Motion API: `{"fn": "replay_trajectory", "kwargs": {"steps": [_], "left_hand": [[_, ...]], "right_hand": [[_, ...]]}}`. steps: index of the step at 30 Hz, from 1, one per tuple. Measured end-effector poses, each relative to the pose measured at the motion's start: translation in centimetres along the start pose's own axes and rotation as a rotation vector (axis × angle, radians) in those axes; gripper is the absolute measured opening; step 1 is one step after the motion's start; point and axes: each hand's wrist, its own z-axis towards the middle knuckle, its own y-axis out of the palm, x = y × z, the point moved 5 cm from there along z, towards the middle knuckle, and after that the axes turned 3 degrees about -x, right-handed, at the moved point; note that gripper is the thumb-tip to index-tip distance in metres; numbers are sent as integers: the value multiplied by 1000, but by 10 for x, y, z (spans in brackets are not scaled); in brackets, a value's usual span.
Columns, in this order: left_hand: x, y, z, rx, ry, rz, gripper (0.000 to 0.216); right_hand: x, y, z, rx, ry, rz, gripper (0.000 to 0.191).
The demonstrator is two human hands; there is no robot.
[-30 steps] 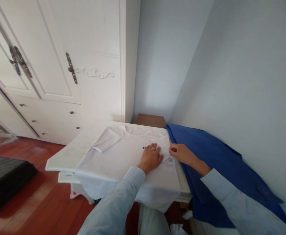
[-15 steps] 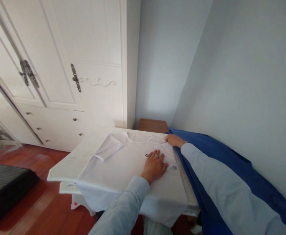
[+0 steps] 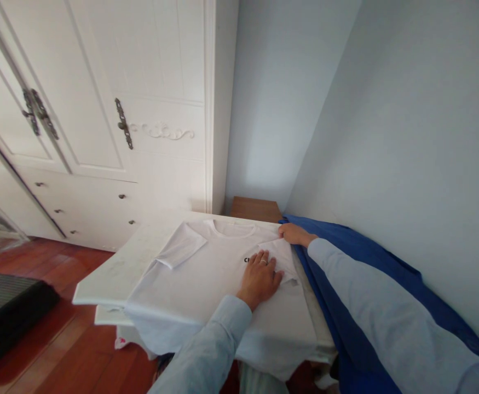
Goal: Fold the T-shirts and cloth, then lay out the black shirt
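A white T-shirt (image 3: 206, 273) with small black lettering lies face up on a white table (image 3: 108, 268); its hem hangs over the near edge and its left sleeve is folded in. My left hand (image 3: 259, 276) lies flat on the shirt's chest, fingers spread, with a ring on one finger. My right hand (image 3: 292, 233) reaches far across to the shirt's right shoulder at the table's back corner, fingers closed on the fabric edge there.
A blue cloth (image 3: 370, 273) drapes along the wall on the right, under my right arm. A white wardrobe (image 3: 99, 109) with metal handles stands behind the table. A brown wooden piece (image 3: 255, 209) sits in the corner. A dark object (image 3: 5, 306) lies on the red wooden floor.
My right hand went from the shirt's right side near my left hand up to the shoulder at the back corner. My left hand stayed flat on the shirt.
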Motion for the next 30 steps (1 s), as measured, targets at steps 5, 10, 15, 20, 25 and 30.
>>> {"fn": "replay_trajectory", "kwargs": {"steps": [5, 10, 15, 20, 25, 30], "left_hand": [[0, -2, 0, 22, -15, 3, 50], [1, -2, -1, 40, -13, 20, 48], [0, 0, 0, 59, 3, 42, 49], [-3, 5, 0, 83, -32, 78, 56], [-8, 3, -2, 193, -185, 152, 67], [-11, 0, -3, 195, -309, 190, 68]], "right_hand": [[1, 6, -7, 11, -19, -77, 34], [-2, 3, -6, 39, -59, -126, 30], [4, -2, -6, 94, -39, -112, 27], [2, -9, -12, 209, -19, -39, 30], [-25, 2, -41, 372, -169, 140, 35], [-64, 29, -91, 444, -359, 324, 31]]}}
